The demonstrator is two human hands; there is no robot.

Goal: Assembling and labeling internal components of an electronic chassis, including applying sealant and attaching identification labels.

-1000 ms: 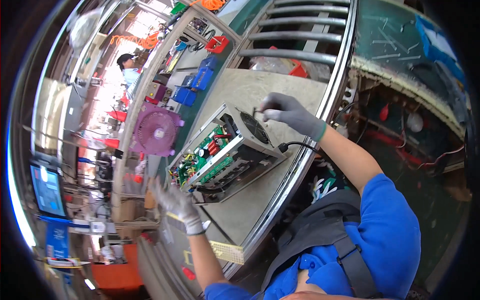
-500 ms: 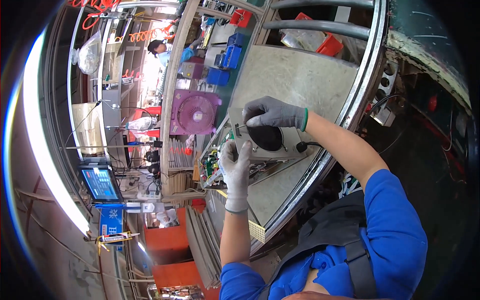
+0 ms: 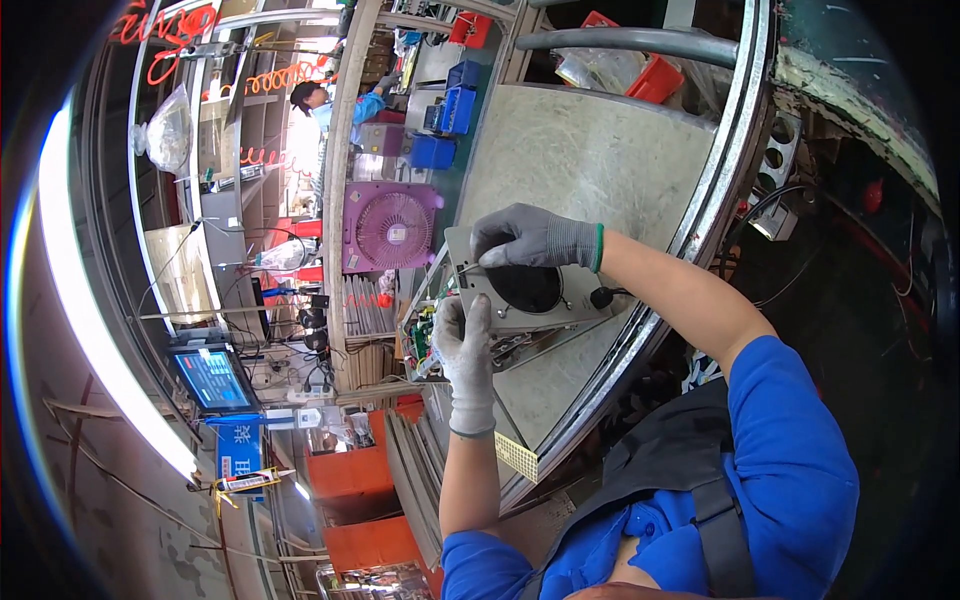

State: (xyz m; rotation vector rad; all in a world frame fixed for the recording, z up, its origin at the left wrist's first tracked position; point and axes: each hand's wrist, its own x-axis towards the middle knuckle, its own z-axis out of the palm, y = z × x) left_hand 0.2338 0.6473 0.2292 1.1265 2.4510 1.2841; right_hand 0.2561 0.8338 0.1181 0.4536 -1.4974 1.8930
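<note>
In front of me a light grey metal panel (image 3: 519,321) carries a round black mesh (image 3: 527,289) with small bolts at its rim. Over the panel's far left part, my right hand (image 3: 535,238), in a dark grey glove, pinches a thin, light-coloured piece too small to name. My left hand (image 3: 466,350), in a whitish glove, is at the panel's near left corner, thumb raised against the face and fingers curled at the edge. Green circuit boards (image 3: 422,328) sit in an open metal frame beside my left hand. A black knob-like plug (image 3: 601,298) is right of the mesh.
The grey worktop (image 3: 590,150) has a metal rail (image 3: 700,225) along its right side. A purple fan (image 3: 394,228) stands beyond it, near blue bins (image 3: 433,152). A screen (image 3: 213,378) is at the left. Long boards (image 3: 412,470) lean by orange cabinets; a co-worker (image 3: 308,98) is far off.
My right hand has shifted slightly left and nearer, uncovering more panel at its far edge. My left hand has moved a little nearer to me. The view has also shifted slightly.
</note>
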